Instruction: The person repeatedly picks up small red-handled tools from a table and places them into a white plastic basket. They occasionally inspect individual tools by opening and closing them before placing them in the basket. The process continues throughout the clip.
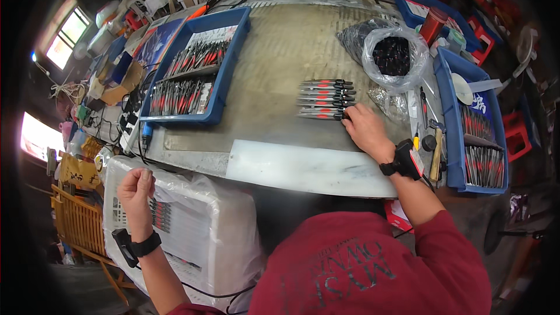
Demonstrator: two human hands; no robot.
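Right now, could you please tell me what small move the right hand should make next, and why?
Probably the right hand should square up the row of pens: its fingertips are already at the row's near right end, and the pens' ends look slightly uneven.

Head-worn at the near side of the table (274, 52), the single wide fisheye view looks down and across it from close above, reaching past its far edge
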